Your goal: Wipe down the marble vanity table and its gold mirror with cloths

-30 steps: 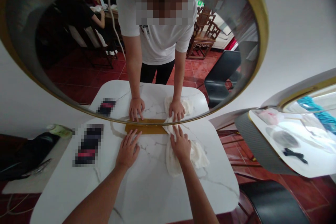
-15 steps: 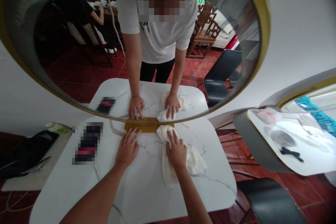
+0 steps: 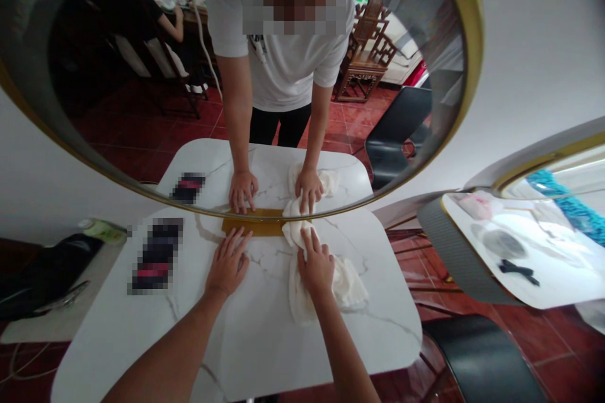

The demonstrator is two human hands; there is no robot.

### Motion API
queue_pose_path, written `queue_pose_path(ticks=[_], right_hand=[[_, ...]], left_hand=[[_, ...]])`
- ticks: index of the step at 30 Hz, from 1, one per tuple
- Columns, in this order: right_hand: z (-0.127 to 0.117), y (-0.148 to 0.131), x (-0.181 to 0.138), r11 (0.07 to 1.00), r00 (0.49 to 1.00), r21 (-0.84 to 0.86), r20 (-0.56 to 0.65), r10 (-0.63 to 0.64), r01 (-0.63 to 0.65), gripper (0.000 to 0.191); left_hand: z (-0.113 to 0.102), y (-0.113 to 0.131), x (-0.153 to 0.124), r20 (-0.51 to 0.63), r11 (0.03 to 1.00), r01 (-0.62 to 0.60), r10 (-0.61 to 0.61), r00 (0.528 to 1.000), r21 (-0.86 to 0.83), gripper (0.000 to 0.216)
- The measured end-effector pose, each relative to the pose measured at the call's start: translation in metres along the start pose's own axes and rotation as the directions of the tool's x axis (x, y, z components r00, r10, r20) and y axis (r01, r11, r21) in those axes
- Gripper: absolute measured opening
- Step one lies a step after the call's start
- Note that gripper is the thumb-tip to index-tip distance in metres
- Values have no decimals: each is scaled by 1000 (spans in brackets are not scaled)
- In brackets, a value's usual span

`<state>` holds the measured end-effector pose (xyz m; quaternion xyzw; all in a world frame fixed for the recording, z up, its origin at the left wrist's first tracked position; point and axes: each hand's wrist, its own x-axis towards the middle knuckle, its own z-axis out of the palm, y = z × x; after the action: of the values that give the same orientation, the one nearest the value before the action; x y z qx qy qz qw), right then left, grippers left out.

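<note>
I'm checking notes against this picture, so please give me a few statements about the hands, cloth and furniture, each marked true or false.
1. The right hand rests on the white cloth. True.
2. The left hand also rests on the cloth. False: the left hand lies apart from the cloth, its fingertips at the gold strip.
3. The cloth overlaps part of the gold strip. True.
4. The table is solid black. False: the table is white with grey veins.
5. The black chair in the foreground stands left of the table in view. False: the chair is on the right.
</note>
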<state>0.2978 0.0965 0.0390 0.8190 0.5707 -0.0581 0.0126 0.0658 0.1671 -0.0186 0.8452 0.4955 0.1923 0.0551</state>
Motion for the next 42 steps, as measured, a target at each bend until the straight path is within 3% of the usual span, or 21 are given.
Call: queue_pose_path(ticks=[7, 18, 32, 42], right_hand=[[5, -2, -17, 999, 999, -2, -22, -45, 44, 57], [-3, 2, 20, 1000, 999, -2, -28, 14, -14, 59], [12, -9, -29, 1000, 998, 0, -64, -13, 14, 61], [4, -4, 13, 1000, 996, 21, -93, 8, -6, 63]], left_hand=[[1, 0, 1, 4, 1000, 7, -7, 1000, -14, 60], [-1, 2, 1, 24, 1000, 17, -17, 1000, -5, 59], [2, -1, 0, 7, 1000, 3, -3, 1000, -13, 59], [-2, 0, 1, 31, 1000, 13, -13, 999, 4, 59]])
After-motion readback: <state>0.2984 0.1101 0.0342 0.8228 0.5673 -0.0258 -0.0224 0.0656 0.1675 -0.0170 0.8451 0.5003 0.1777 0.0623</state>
